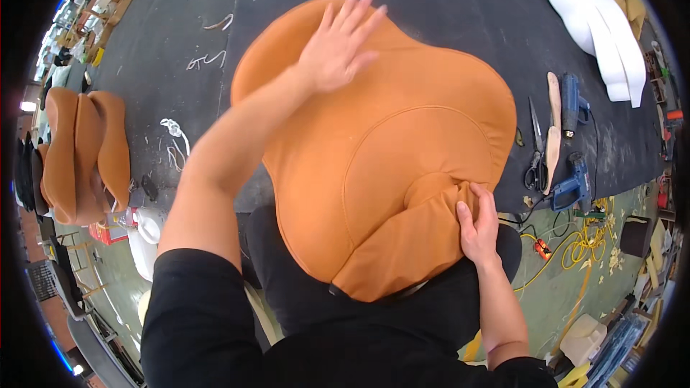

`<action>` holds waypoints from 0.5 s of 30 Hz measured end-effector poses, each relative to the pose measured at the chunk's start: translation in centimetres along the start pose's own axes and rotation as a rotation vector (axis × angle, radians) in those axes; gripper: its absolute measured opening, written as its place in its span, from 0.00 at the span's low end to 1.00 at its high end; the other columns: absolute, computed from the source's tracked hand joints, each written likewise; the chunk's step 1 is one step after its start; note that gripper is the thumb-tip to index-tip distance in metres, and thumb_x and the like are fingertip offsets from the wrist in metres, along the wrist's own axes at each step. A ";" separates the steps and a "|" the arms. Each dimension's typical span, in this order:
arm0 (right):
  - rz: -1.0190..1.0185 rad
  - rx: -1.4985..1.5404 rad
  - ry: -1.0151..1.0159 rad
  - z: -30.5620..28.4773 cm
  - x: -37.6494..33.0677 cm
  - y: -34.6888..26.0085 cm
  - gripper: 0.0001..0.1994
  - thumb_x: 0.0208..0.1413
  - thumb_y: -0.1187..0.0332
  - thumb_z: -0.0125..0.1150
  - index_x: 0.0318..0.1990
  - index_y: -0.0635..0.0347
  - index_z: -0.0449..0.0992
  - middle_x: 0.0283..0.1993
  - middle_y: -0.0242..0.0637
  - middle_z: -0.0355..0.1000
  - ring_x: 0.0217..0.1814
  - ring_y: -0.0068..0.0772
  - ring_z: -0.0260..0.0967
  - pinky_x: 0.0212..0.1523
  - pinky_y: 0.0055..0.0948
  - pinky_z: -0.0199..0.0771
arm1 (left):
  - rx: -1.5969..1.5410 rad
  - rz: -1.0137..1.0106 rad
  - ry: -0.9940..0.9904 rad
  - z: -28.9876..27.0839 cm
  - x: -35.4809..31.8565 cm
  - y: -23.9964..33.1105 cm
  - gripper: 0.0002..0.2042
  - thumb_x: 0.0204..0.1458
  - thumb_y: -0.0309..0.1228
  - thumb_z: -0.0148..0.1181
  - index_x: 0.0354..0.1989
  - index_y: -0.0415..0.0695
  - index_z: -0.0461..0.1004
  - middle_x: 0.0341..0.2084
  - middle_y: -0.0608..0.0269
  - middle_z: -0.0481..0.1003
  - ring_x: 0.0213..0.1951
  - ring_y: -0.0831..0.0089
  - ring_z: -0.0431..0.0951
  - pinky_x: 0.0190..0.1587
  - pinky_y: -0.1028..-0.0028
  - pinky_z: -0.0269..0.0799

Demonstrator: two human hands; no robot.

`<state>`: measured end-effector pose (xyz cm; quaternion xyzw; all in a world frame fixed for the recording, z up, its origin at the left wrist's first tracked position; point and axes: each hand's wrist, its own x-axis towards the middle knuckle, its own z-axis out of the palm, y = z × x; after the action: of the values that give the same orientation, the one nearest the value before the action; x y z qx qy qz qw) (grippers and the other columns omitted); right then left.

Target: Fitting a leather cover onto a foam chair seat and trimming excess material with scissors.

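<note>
A large curved piece covered in orange-tan leather (309, 165), like a chair shell, rests partly on the dark table and partly over my lap. Curved seams run across its cover. My left hand (336, 47) is over its upper part, fingers spread and slightly blurred; whether the palm touches the leather I cannot tell. At the lower right, my right hand (480, 230) pinches the gathered edge of a loose leather flap (402, 251) between thumb and fingers. Creases fan out from that grip, and the flap folds over the piece's near end.
Right of the piece lie scissors (536, 147), a pale long strip (553, 133) and two blue heat guns (570, 104). White moulded forms (600, 36) occupy the far right. Tan padded pieces (79, 158) stand at the left, near white string scraps (175, 133). A yellow cable (586, 244) coils on the floor.
</note>
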<state>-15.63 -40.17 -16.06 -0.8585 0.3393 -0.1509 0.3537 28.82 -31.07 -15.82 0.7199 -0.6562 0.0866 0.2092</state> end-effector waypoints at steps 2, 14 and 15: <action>-0.014 0.019 0.012 -0.3 0.1 -0.5 0.22 0.63 0.65 0.63 0.60 0.70 0.70 0.62 0.55 0.70 0.66 0.55 0.66 0.68 0.43 0.65 | 0.309 -0.062 -0.284 3.4 -2.7 -1.2 0.38 0.68 0.53 0.43 0.80 0.47 0.42 0.80 0.51 0.40 0.80 0.47 0.37 0.78 0.44 0.33; -0.022 -0.058 0.017 0.4 0.4 0.2 0.24 0.64 0.61 0.63 0.60 0.68 0.71 0.62 0.55 0.71 0.66 0.57 0.66 0.67 0.46 0.64 | 0.315 -0.087 -0.246 4.3 -3.2 -1.1 0.33 0.69 0.47 0.42 0.79 0.50 0.48 0.80 0.58 0.44 0.80 0.58 0.41 0.78 0.46 0.35; -0.017 -0.056 0.017 0.5 0.3 0.6 0.23 0.64 0.61 0.62 0.60 0.68 0.71 0.61 0.55 0.71 0.65 0.57 0.66 0.67 0.46 0.64 | 0.210 -0.188 -0.299 4.8 -3.6 -0.2 0.34 0.70 0.50 0.41 0.80 0.48 0.46 0.80 0.56 0.42 0.80 0.57 0.39 0.78 0.46 0.33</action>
<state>-15.47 -40.43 -16.89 -0.8698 0.3388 -0.1514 0.3252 27.86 -29.76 -21.60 0.8006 -0.5973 0.0270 0.0405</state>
